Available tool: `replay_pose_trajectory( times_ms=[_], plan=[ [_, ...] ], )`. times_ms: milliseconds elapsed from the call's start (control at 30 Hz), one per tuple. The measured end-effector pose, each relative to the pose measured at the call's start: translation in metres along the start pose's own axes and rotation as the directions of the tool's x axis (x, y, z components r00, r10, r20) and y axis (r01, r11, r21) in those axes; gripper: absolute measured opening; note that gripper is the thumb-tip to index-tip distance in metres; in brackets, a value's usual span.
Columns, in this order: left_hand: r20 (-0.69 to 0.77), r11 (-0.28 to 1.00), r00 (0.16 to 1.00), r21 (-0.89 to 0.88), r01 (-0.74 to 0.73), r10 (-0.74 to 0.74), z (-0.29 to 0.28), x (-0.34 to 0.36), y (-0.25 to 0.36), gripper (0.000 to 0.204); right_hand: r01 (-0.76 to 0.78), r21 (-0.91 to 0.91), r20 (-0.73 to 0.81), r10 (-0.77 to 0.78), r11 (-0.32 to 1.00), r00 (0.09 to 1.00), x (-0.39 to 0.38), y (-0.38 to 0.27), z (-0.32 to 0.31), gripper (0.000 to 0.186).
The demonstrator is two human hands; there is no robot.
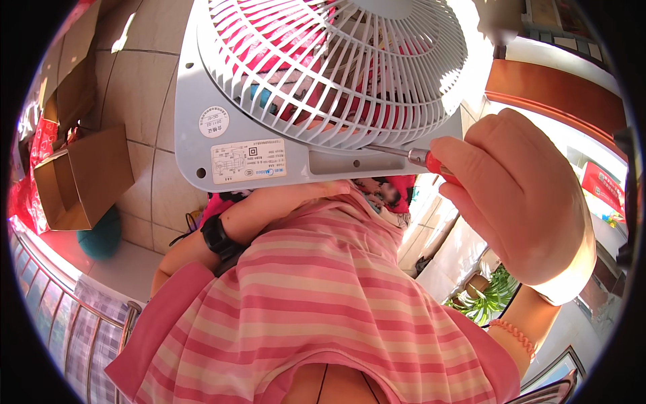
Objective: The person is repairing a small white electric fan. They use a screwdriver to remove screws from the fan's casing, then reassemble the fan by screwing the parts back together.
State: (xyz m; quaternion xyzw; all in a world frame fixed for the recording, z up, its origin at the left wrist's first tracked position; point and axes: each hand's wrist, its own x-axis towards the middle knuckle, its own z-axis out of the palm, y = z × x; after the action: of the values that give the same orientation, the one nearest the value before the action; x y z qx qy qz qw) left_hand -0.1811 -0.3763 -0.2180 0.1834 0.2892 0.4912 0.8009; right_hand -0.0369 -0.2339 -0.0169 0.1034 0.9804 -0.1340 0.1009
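Observation:
A grey box fan (269, 145) with a round slatted grille (336, 74) lies over my lap, printed labels on its frame. My right hand (511, 188) is closed round the red handle of a screwdriver (420, 157). Its metal shaft points left, and the tip meets the lower rim of the grille, just above a recess in the frame. My left hand (326, 191) lies along the fan's near edge, against my striped clothing. Most of its fingers are hidden, so its grip cannot be made out. Patterned red cloth (276, 44) shows through the slats.
An open cardboard box (84, 178) stands on the tiled floor at the left, with a teal round object (99, 236) beside it. Metal rails (70, 316) curve along the lower left. A leafy plant (484, 296) is at the lower right, below an orange-brown curved edge (545, 94).

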Motion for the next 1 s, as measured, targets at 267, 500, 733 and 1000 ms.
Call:
replay_pose_trajectory(
  times_ms=[267,500,733,1000],
  plan=[
    [-0.051,0.999,0.999,-0.054,-0.003,0.0,0.006,0.001,0.0,0.007,-0.098,0.089,0.066,0.093,0.991,0.993,0.005,-0.005,-0.004,0.03],
    [0.055,0.998,0.998,0.054,-0.029,0.026,-0.005,0.0,-0.005,0.02,-0.034,0.131,-0.031,0.039,0.991,0.999,0.015,0.003,-0.004,0.03],
    [-0.057,1.0,0.998,-0.01,-0.023,0.023,-0.001,0.0,-0.009,0.013,-0.086,0.102,0.099,0.076,0.991,0.992,0.017,0.001,-0.018,0.031],
    [-0.053,0.997,0.995,-0.015,-0.082,0.081,0.002,0.001,-0.007,0.015,-0.16,-0.077,0.129,0.169,0.984,0.977,0.009,-0.007,-0.009,0.027]
  ],
)
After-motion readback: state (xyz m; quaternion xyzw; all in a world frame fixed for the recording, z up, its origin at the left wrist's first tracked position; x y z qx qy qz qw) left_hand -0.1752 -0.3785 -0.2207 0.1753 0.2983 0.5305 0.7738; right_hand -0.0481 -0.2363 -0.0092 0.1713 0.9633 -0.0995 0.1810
